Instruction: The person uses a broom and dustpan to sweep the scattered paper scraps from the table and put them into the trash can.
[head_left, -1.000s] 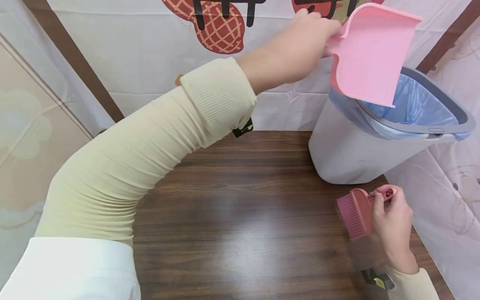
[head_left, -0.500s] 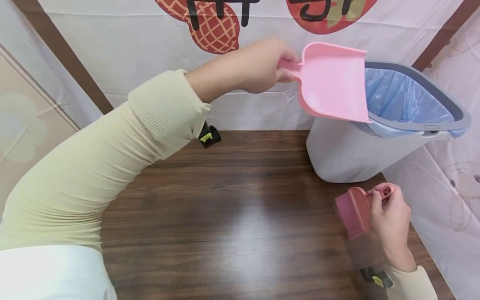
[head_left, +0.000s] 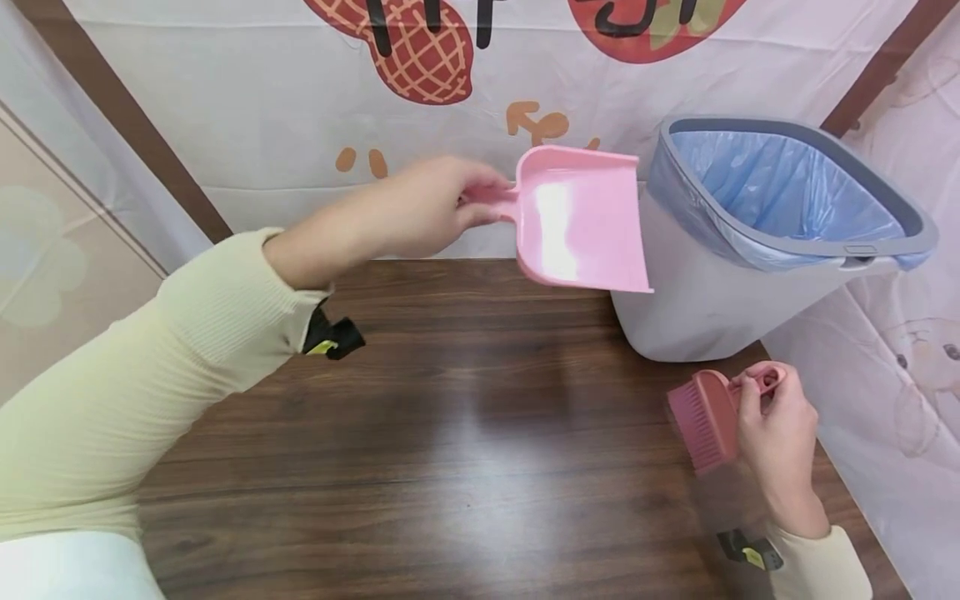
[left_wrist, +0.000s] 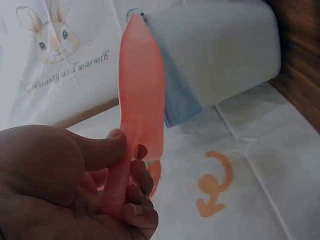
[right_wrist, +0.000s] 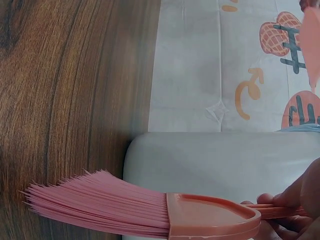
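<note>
My left hand (head_left: pixel 431 208) grips the handle of a pink dustpan (head_left: pixel 588 225), which hangs in the air left of the trash bin. Nothing shows on the pan's face. In the left wrist view the dustpan (left_wrist: pixel 141 80) appears edge-on, with thumb and fingers wrapped round its handle. At the lower right, my right hand (head_left: pixel 783 437) holds a small pink hand brush (head_left: pixel 716 417) by its handle. The brush's bristles (right_wrist: pixel 100 202) point left, low over the wooden surface, in front of the bin.
A white trash bin (head_left: pixel 697 292) with a grey rim and blue liner stands at the back right. Dark wooden surface (head_left: pixel 375 467) spreads below the hands. Printed white cloth (head_left: pixel 262 108) hangs along the back, and another cloth (head_left: pixel 922 400) lines the right side.
My left hand has drawn the dustpan from over the bin's opening leftward and down, so it is now beside the bin. The right hand and brush stay almost still.
</note>
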